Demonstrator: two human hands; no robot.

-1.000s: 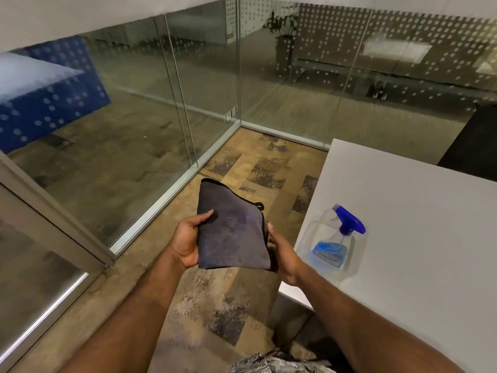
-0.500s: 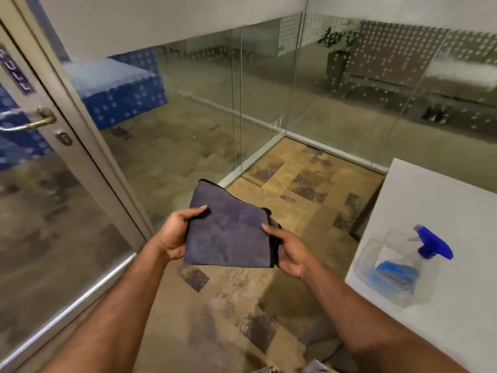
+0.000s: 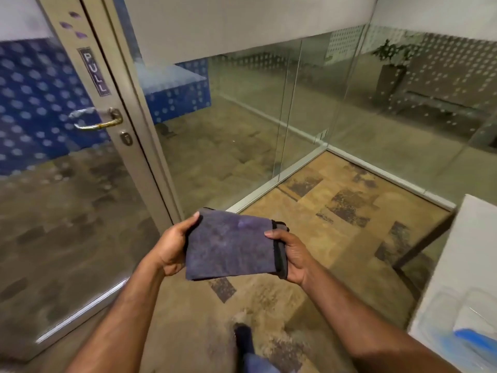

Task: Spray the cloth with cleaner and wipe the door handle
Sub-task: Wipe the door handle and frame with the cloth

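Folded purple cloth held flat between both hands, near centre. Left hand grips left edge, thumb on top; right hand pinches right, black-bound edge. Door handle far left on door frame, under PULL sign, well apart from cloth. Spray bottle on white table at near right, mostly cut off.

Judgement: carrying cloth to handle. Keep fold tight and the dampened face outward, whichever that is; wrap lever fully, wipe along length and underside.

The cloth is between both hands, near; the door handle is far left; the table stands right.
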